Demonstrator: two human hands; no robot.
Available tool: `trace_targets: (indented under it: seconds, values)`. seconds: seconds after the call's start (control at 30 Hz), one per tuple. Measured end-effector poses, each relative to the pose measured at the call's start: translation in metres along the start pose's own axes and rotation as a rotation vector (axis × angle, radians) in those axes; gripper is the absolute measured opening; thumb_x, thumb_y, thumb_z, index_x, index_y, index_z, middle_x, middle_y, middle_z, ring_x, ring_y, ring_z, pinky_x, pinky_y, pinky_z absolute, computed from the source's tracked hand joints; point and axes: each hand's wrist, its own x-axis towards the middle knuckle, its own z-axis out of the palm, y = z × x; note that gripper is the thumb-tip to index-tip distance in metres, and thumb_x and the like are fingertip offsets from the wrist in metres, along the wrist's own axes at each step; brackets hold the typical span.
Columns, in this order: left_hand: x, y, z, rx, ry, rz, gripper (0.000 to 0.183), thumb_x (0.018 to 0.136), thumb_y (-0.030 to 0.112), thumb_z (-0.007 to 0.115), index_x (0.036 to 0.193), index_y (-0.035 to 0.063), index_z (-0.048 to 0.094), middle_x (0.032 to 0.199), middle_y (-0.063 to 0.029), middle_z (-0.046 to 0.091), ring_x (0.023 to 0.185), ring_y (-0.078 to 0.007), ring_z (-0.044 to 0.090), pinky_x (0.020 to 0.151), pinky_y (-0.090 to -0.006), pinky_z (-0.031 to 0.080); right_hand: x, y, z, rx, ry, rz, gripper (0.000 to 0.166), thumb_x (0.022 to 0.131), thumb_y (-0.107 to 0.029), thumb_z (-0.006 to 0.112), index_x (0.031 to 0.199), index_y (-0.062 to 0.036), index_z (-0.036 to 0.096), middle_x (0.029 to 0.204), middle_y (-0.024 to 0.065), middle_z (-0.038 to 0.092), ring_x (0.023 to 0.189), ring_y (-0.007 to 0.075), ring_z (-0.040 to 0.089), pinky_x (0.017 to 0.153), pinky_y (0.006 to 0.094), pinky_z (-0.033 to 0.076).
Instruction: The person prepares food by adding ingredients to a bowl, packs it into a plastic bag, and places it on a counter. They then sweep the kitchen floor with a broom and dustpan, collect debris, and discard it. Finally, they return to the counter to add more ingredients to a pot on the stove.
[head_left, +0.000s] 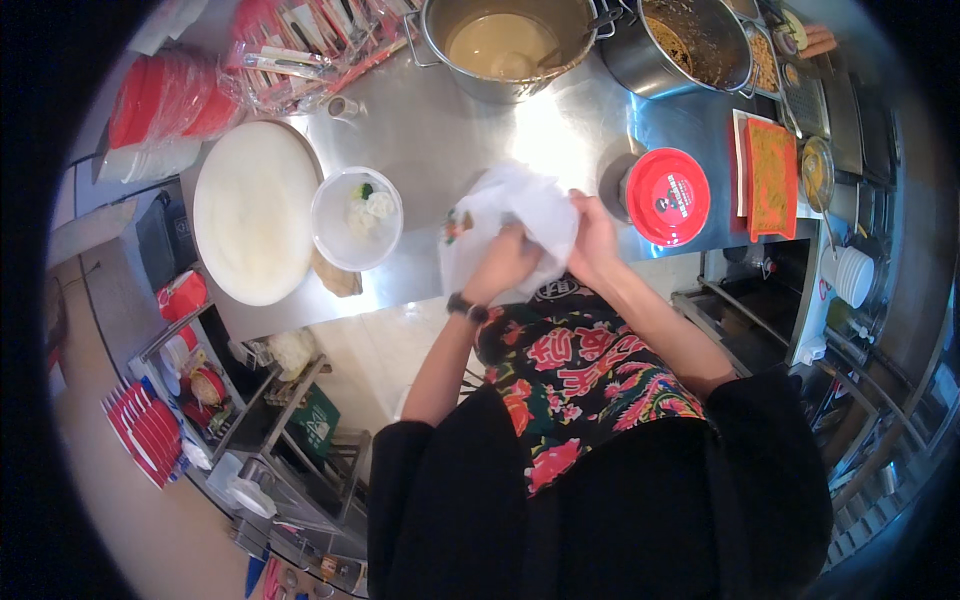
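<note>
A thin white plastic bag (517, 191) with a coloured print on its left side is held above the steel worktable, close to the front edge. My right hand (592, 236) pinches the bag's right edge between thumb and fingers. My left hand (504, 259), with a dark band at the wrist, is pushed into the folds of the bag. It is blurred and its fingertips are hidden. To the right stands a round tub with a red printed lid (667, 197). On the left, a translucent plastic bowl (357, 219) holds broccoli and pale pieces of food.
A round white cutting board (256, 214) lies at the left. Behind are a steel pot of pale liquid (442, 52), a second pot with brown contents (637, 75) and wrapped utensil packs (300, 37). An orange tray (772, 180) sits at the right. The steel worktable's (420, 135) front edge runs below the hands.
</note>
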Motion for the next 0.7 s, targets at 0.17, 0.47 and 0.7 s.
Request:
trace_targets:
  seconds: [0.17, 0.47, 0.7]
  values:
    - [0.021, -0.014, -0.002, -0.032, 0.028, 0.324, 0.047, 0.079, 0.016, 0.066, 0.121, -0.0021, 0.055, 0.121, -0.0265, 0.059, 0.110, -0.0388, 0.059, 0.093, -0.0466, 0.048, 0.003, -0.057, -0.036, -0.953, 0.320, -0.851, 0.011, 0.091, -0.008, 0.049, 0.092, -0.0010, 0.058, 0.088, 0.0077, 0.057, 0.087, 0.0194, 0.056, 0.085, 0.0346, 0.045]
    - [0.033, -0.073, -0.010, 0.542, 0.189, 0.199, 0.036, 0.088, 0.021, 0.054, 0.117, 0.0023, 0.061, 0.112, -0.0201, 0.064, 0.100, -0.0353, 0.062, 0.093, -0.0423, 0.047, 0.106, 0.017, -0.037, -2.426, -0.556, -0.134, 0.022, 0.083, -0.015, 0.058, 0.098, -0.0031, 0.069, 0.088, 0.0164, 0.071, 0.087, 0.0323, 0.069, 0.074, 0.0432, 0.055]
    - [0.027, -0.037, -0.038, 0.673, 0.093, 0.056, 0.062, 0.072, 0.025, 0.076, 0.119, -0.0038, 0.047, 0.109, -0.0259, 0.060, 0.102, -0.0402, 0.060, 0.088, -0.0476, 0.049, 0.129, -0.004, -0.046, -2.623, -0.684, -0.218, 0.031, 0.078, -0.034, 0.073, 0.092, -0.0066, 0.070, 0.091, 0.0169, 0.070, 0.087, 0.0309, 0.070, 0.077, 0.0427, 0.055]
